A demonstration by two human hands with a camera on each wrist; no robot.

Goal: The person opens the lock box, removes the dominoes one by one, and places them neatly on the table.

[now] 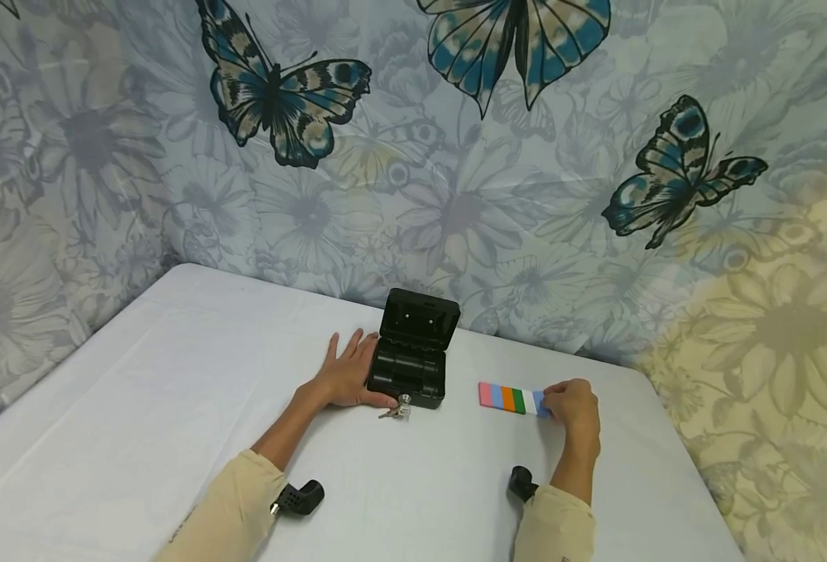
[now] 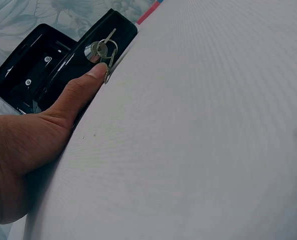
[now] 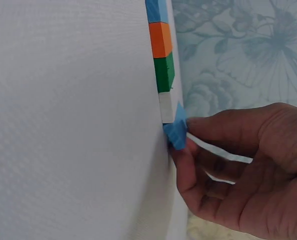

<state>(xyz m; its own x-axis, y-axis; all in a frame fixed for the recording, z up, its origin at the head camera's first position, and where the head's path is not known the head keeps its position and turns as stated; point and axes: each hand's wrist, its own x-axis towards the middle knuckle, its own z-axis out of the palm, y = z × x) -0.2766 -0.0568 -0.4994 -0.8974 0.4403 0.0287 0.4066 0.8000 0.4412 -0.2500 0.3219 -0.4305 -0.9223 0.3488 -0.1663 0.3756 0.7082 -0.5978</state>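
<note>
A small black cash box (image 1: 408,375) stands on the table with its lid (image 1: 422,318) raised. My left hand (image 1: 346,378) lies at its left side, fingers spread and straight, the thumb along the front by the lock. Keys on a ring (image 2: 107,48) hang from that lock. To the right of the box is a row of coloured blocks (image 1: 508,398): pink, blue, orange, green, white and blue. With thumb and fingertips, my right hand (image 1: 573,404) pinches the blue block (image 3: 176,131) at the right end. It sits slightly tilted beside the white block (image 3: 166,107).
White cloth covers the table (image 1: 175,375). Behind it hangs a butterfly-and-flower printed backdrop (image 1: 456,195), close to the back of the box. Black wrist devices (image 1: 301,497) stick out from both beige sleeves (image 1: 227,507).
</note>
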